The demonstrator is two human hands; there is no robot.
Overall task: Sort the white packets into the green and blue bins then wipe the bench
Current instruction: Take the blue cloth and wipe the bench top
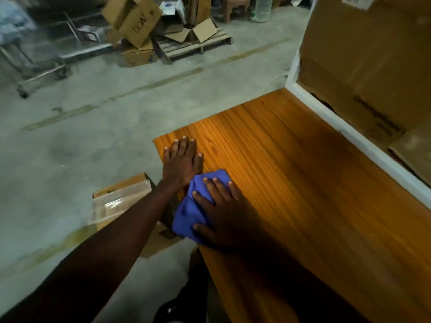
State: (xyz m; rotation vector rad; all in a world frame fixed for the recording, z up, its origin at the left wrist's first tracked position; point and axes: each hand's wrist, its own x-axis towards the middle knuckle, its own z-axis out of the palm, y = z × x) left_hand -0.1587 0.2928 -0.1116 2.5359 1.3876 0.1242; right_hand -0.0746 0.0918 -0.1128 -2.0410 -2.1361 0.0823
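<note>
The wooden bench (291, 183) fills the right half of the head view, its orange-brown top bare. My right hand (221, 213) presses flat on a crumpled blue cloth (189, 210) near the bench's left edge. Just beyond the cloth, my left hand (182, 159) lies palm down on the bench's far left corner, fingers spread and holding nothing. No white packets and no green or blue bins are in view.
Large cardboard boxes (363, 54) stand behind a white rim (349, 134) along the bench's right side. On the concrete floor left of the bench sits a cardboard box with a clear plastic tray (116, 201). Farther off are a box pile (137, 22), a pallet (193, 45) and a trolley (39, 73).
</note>
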